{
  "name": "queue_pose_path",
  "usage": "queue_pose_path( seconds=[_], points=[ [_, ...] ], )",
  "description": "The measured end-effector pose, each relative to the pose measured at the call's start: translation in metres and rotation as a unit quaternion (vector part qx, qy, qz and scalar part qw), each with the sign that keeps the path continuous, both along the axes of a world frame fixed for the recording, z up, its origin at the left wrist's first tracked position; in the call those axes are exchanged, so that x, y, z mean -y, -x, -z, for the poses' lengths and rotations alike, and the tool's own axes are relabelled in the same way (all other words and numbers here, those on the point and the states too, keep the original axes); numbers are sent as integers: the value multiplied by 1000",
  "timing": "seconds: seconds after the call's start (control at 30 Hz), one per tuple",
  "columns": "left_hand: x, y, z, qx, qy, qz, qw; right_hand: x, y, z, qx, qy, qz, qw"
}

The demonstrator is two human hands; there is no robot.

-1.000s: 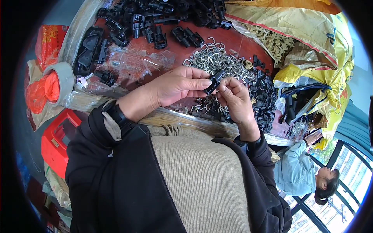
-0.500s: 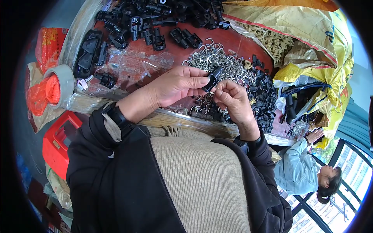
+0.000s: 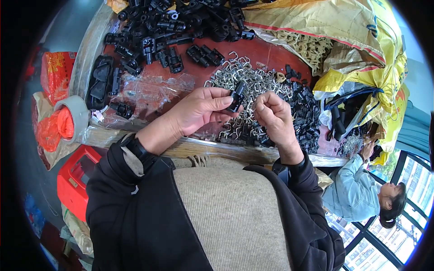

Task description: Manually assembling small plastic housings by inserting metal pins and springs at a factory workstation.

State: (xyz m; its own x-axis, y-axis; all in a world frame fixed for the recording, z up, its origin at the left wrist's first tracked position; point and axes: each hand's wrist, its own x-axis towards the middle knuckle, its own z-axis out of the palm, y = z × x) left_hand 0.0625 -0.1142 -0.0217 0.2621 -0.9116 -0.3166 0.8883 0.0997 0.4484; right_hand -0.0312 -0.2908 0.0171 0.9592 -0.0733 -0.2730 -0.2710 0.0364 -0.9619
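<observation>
The left hand point(image 3: 199, 110) pinches a small black moulded plastic clip point(image 3: 238, 95) between thumb and fingertips, just above the heap of bent silver wire hooks point(image 3: 244, 79) on the red worktop point(image 3: 275, 54). The right hand point(image 3: 273, 117) is closed beside it, fingertips pinched together; whether they hold a hook I cannot tell. The clip looks light, rigid and smooth, best gripped across its flat sides.

Thing: small black plastic clip piece point(image 3: 237, 95)
Pose: stood nearly upright, slightly tilted
Place: pinched at left fingertips, above silver wire hooks pile point(image 3: 253, 81)
</observation>
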Motion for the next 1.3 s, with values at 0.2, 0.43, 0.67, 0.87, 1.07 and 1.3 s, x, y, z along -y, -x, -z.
queue_pose_path(
  seconds=[0.2,0.43,0.67,0.87,1.07,1.3],
  points=[
    [0,3,4,-31,-10,-5,999,-13,-8,-3,125,160,-19,979],
    [-1,1,-1,-54,-12,6,998,-17,-12,-4,219,310,-65,923],
    [1,3,-2,-18,-44,3,999,-14,-16,-7,266,377,-113,880],
    [1,5,-3,9,-62,15,998,-8,-16,-10,150,264,-139,943],
    [1,4,2,-6,-76,29,997,-8,-16,-14,244,395,-177,868],
    [-2,4,0,-36,-54,34,997,-8,-9,-7,271,390,-165,865]
  ],
)
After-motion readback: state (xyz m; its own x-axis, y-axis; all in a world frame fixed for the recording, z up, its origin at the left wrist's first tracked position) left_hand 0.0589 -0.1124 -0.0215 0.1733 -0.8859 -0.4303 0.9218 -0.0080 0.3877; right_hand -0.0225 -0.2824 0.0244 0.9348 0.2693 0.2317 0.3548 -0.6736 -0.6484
